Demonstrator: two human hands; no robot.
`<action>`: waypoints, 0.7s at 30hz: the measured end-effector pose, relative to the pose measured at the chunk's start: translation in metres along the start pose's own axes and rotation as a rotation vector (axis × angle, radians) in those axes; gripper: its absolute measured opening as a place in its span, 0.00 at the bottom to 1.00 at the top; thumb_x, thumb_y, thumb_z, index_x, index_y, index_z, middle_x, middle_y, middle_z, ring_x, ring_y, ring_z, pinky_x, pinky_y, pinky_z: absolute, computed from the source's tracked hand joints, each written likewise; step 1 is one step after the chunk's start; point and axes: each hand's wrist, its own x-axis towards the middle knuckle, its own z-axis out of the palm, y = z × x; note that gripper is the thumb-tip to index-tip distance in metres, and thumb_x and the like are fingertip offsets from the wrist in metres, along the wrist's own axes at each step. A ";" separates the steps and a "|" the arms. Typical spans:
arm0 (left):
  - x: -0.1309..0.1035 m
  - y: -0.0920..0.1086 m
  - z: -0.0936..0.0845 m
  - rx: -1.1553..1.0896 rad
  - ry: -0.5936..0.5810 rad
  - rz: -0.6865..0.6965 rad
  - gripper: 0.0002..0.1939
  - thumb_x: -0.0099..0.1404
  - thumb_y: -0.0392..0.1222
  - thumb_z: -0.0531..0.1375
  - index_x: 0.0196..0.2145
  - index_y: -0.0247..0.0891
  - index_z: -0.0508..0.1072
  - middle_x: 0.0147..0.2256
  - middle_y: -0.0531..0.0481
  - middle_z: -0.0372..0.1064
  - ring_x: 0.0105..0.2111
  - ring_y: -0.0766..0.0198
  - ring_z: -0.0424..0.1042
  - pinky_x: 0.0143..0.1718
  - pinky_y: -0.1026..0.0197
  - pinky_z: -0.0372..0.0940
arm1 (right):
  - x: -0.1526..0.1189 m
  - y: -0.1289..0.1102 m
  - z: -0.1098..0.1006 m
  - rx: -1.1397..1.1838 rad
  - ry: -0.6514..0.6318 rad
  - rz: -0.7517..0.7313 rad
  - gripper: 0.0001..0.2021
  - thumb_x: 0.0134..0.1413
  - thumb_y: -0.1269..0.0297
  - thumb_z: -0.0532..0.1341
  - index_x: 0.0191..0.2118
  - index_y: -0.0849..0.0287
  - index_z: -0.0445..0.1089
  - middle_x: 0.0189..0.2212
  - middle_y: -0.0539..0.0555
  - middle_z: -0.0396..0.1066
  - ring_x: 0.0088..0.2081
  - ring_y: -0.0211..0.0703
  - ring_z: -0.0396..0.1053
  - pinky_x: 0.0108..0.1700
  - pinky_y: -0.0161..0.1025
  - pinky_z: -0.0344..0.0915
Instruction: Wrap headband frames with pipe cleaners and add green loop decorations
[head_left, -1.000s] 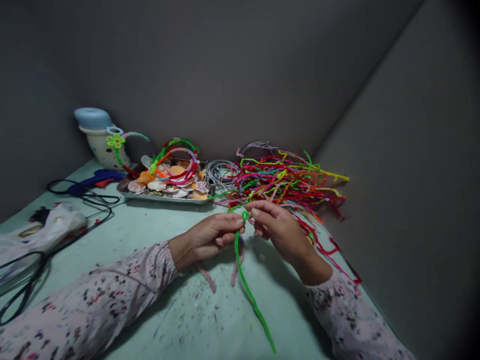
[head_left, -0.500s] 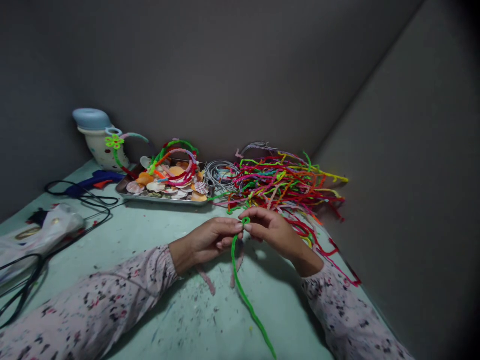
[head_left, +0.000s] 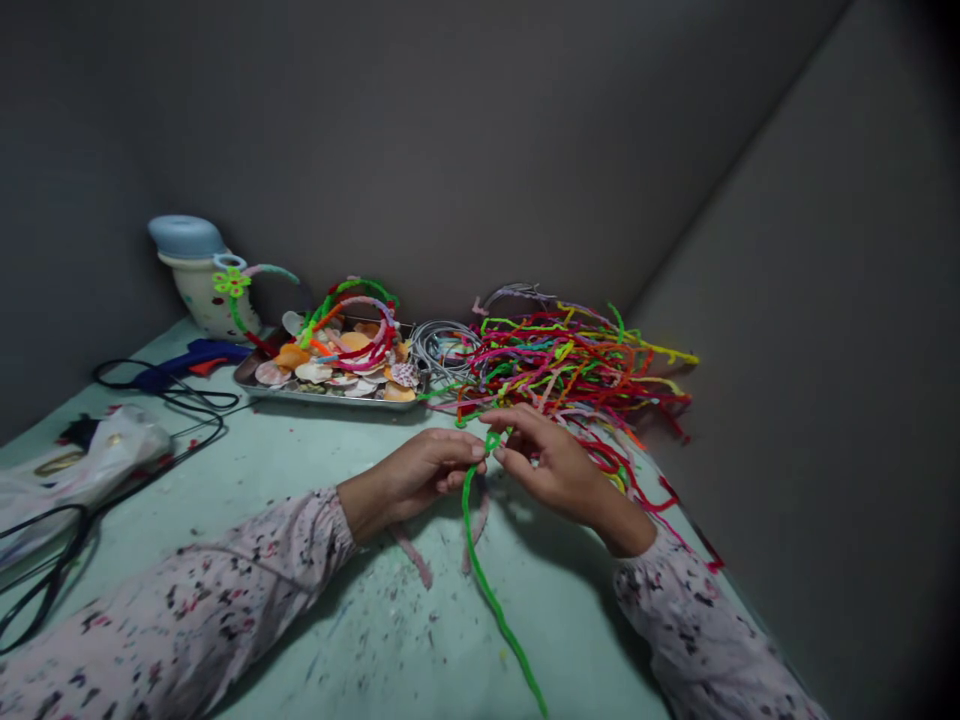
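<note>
While the left hand pinches a long, fuzzy, bright green pipe cleaner between thumb and fingers, the right hand sits just beside it, thumb and forefinger narrowly parted. Head view only. Pipe cleaner's upper end is bent into a small loop at the fingertips, above the middle of the pale green, paint-flecked desk; its tail runs down toward the near side and out of frame. Can't tell if the right fingertips touch the loop.

Fuzzy, dusty-pink strip: one end shows below the left wrist, another piece behind the green tail. Can't tell if the left hand has hold of it.

Along the desk's back edge, left of centre: shallow, rectangular metal tray, full of orange and white seashells, multicoloured fuzzy hoops on top. Right of it, a coil of thin grey wire, then a tangled pile of multicoloured pipe cleaners reaching the back right corner, some strands trailing along the right edge.

Back left corner: cream, spotted bottle with a light blue lid. In front of it, a blue plastic gun-shaped tool with an orange-red trigger. Left edge: crumpled white plastic bag, looped black cable beside it.
</note>
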 end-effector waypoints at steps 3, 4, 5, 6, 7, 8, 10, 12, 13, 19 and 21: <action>0.001 -0.002 -0.002 0.052 0.001 0.035 0.08 0.54 0.36 0.62 0.22 0.32 0.66 0.20 0.57 0.54 0.16 0.76 0.47 0.16 0.67 0.39 | 0.000 -0.001 -0.003 -0.153 -0.007 -0.166 0.21 0.49 0.79 0.56 0.49 0.55 0.69 0.43 0.57 0.68 0.44 0.45 0.66 0.45 0.43 0.64; 0.001 -0.003 -0.003 0.065 0.009 0.039 0.08 0.54 0.36 0.62 0.22 0.32 0.66 0.19 0.57 0.53 0.16 0.76 0.47 0.16 0.67 0.40 | 0.000 -0.001 -0.004 -0.177 -0.017 -0.199 0.21 0.49 0.80 0.55 0.48 0.55 0.69 0.43 0.57 0.67 0.45 0.46 0.66 0.46 0.43 0.64; 0.001 -0.003 -0.003 0.076 0.022 0.039 0.09 0.54 0.36 0.61 0.21 0.32 0.65 0.19 0.58 0.53 0.16 0.76 0.48 0.16 0.67 0.40 | 0.000 -0.001 -0.004 -0.197 -0.030 -0.217 0.21 0.49 0.80 0.56 0.48 0.55 0.70 0.44 0.58 0.67 0.46 0.46 0.66 0.47 0.43 0.65; 0.001 -0.004 -0.004 0.087 0.037 0.039 0.08 0.54 0.35 0.61 0.21 0.32 0.65 0.19 0.58 0.53 0.16 0.75 0.49 0.16 0.67 0.40 | -0.001 -0.001 -0.005 -0.216 -0.043 -0.221 0.20 0.49 0.79 0.56 0.47 0.55 0.70 0.45 0.58 0.66 0.46 0.46 0.67 0.46 0.43 0.65; 0.001 -0.005 -0.004 0.095 0.051 0.035 0.08 0.53 0.35 0.62 0.21 0.32 0.66 0.19 0.57 0.53 0.16 0.75 0.50 0.16 0.67 0.40 | -0.001 -0.001 -0.005 -0.231 -0.054 -0.220 0.20 0.49 0.79 0.56 0.47 0.55 0.70 0.45 0.58 0.66 0.46 0.46 0.67 0.46 0.43 0.65; 0.001 -0.005 -0.004 0.097 0.065 0.032 0.07 0.53 0.35 0.62 0.21 0.32 0.66 0.18 0.57 0.54 0.16 0.75 0.50 0.16 0.67 0.40 | -0.001 0.000 -0.005 -0.239 -0.062 -0.219 0.20 0.49 0.79 0.56 0.47 0.55 0.70 0.45 0.59 0.66 0.45 0.46 0.67 0.46 0.43 0.66; 0.001 -0.005 -0.004 0.084 0.080 0.023 0.06 0.52 0.35 0.63 0.23 0.32 0.68 0.19 0.58 0.55 0.16 0.75 0.51 0.16 0.68 0.41 | -0.001 -0.001 -0.006 -0.232 -0.074 -0.226 0.19 0.50 0.78 0.56 0.48 0.55 0.70 0.45 0.58 0.67 0.45 0.46 0.67 0.46 0.43 0.66; 0.001 -0.005 -0.003 0.060 0.083 0.022 0.06 0.52 0.35 0.63 0.26 0.33 0.68 0.19 0.58 0.55 0.16 0.75 0.51 0.16 0.68 0.41 | -0.001 -0.002 -0.007 -0.192 -0.073 -0.230 0.19 0.51 0.78 0.56 0.48 0.54 0.70 0.44 0.58 0.69 0.45 0.46 0.67 0.46 0.44 0.66; 0.001 -0.005 -0.003 0.046 0.082 0.028 0.06 0.53 0.35 0.63 0.27 0.33 0.68 0.19 0.58 0.55 0.16 0.76 0.50 0.16 0.69 0.41 | -0.001 -0.002 -0.007 -0.169 -0.061 -0.211 0.19 0.51 0.77 0.56 0.48 0.54 0.70 0.43 0.57 0.69 0.44 0.46 0.68 0.46 0.44 0.65; 0.000 -0.004 -0.002 0.008 0.061 0.056 0.06 0.55 0.36 0.63 0.30 0.35 0.68 0.20 0.58 0.56 0.16 0.76 0.53 0.17 0.70 0.45 | 0.003 0.002 0.003 0.193 0.020 0.146 0.14 0.54 0.67 0.60 0.47 0.56 0.69 0.40 0.55 0.73 0.38 0.42 0.70 0.39 0.40 0.66; 0.000 -0.004 -0.002 0.040 0.075 0.046 0.06 0.56 0.36 0.63 0.30 0.35 0.68 0.20 0.58 0.59 0.18 0.75 0.56 0.19 0.70 0.48 | 0.004 0.003 0.007 0.312 0.028 0.226 0.12 0.53 0.66 0.61 0.45 0.57 0.69 0.35 0.53 0.72 0.34 0.40 0.69 0.35 0.37 0.66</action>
